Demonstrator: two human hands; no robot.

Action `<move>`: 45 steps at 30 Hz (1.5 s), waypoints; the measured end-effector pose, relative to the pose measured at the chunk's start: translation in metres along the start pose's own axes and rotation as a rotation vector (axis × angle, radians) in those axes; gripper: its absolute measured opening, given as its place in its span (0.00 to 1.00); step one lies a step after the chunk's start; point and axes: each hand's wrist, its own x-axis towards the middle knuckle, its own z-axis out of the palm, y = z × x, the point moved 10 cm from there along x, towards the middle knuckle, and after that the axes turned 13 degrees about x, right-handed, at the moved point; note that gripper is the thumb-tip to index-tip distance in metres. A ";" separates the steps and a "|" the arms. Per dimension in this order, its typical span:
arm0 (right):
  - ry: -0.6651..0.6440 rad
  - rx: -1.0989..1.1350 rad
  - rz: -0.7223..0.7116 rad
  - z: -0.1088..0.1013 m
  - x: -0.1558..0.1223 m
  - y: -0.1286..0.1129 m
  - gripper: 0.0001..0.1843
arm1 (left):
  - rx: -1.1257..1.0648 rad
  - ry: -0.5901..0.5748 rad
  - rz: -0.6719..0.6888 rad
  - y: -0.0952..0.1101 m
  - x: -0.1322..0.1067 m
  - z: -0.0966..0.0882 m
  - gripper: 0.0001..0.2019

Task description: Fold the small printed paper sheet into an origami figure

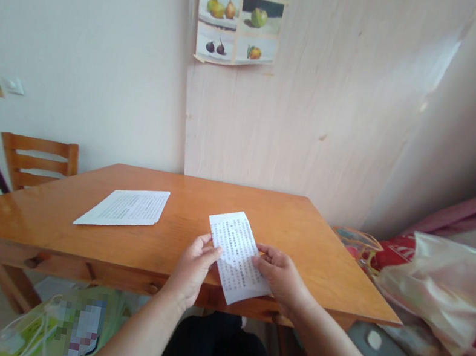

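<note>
A sheet of printed paper (237,257), its surface covered in lines of text, is held up at a slant over the table's front edge. My left hand (198,263) pinches its left side, thumb on top and fingers behind. On the opposite side, my right hand (279,271) grips the sheet the same way, its thumb on the print. Whether the sheet is folded or single I cannot tell. To the left, a stack of printed sheets (129,208) lies flat on the wooden table (186,212), apart from both hands.
A wooden chair (41,159) stands behind the table's left end. Plastic bags (445,282) and red items are piled at the right. Below the table's left front is a green bag (113,309). A fruit picture (239,30) hangs on the wall ahead.
</note>
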 end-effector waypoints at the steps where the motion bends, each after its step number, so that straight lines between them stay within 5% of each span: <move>1: 0.005 0.016 0.008 -0.002 0.001 0.001 0.19 | 0.072 0.082 0.032 0.003 0.000 -0.008 0.28; 3: 0.060 0.015 -0.002 -0.010 0.004 0.000 0.15 | 0.270 0.286 0.141 0.016 -0.004 -0.025 0.28; 5: 0.108 -0.072 -0.055 -0.015 0.004 -0.006 0.14 | 0.460 0.367 0.239 0.029 -0.010 -0.025 0.25; 10: 0.063 -0.350 -0.227 0.003 -0.004 -0.027 0.13 | 0.573 0.118 0.245 0.032 -0.012 0.014 0.23; 14: -0.024 -0.435 -0.317 0.023 -0.014 -0.038 0.14 | 0.538 0.079 0.199 0.034 -0.011 0.025 0.20; 18: -0.092 -0.319 -0.254 0.028 -0.015 -0.033 0.19 | 0.415 0.053 0.130 0.033 -0.007 0.025 0.09; 22: -0.066 -0.220 -0.174 0.011 -0.006 -0.023 0.21 | 0.277 0.129 0.058 0.029 -0.007 0.006 0.05; 29: 0.148 -0.626 -0.222 -0.051 0.028 -0.033 0.19 | 0.243 0.169 -0.018 0.012 -0.007 -0.027 0.04; 34: 0.217 -0.928 -0.224 -0.067 0.038 -0.044 0.10 | 0.290 0.200 0.009 0.004 -0.006 -0.036 0.11; 39: 0.228 -1.123 -0.300 -0.032 0.023 -0.060 0.17 | 0.333 0.221 0.074 0.001 -0.003 -0.040 0.21; 45: -0.136 -1.287 -0.370 0.046 -0.001 -0.032 0.14 | 0.290 0.239 0.096 0.007 -0.011 -0.040 0.27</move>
